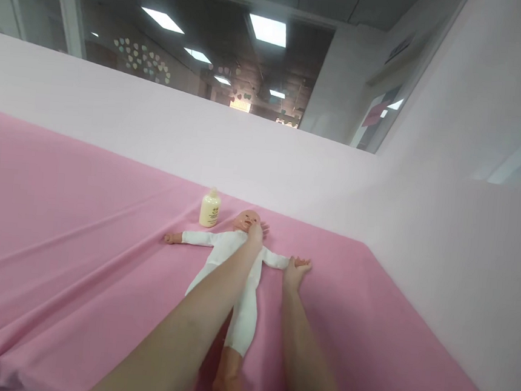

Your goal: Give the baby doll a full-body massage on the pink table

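A baby doll [223, 248] in a white suit lies on its back with its arms stretched out to both sides. Beside its head, my left hand [257, 232] rests near the cheek and chin, fingers spread; whether it presses on the face I cannot tell. My right hand [295, 273] grips the doll's outstretched hand [301, 262] at the wrist. Much of the doll's trunk and one leg are hidden behind my left forearm. The other leg ends in a bare foot [229, 387] pointing toward me.
A pale yellow bottle [210, 209] stands upright left of the doll's head. Pink cloth [103, 218] covers the surface, with long folds at left. White walls [421, 234] border it behind and at right, with a large window [210, 39] above.
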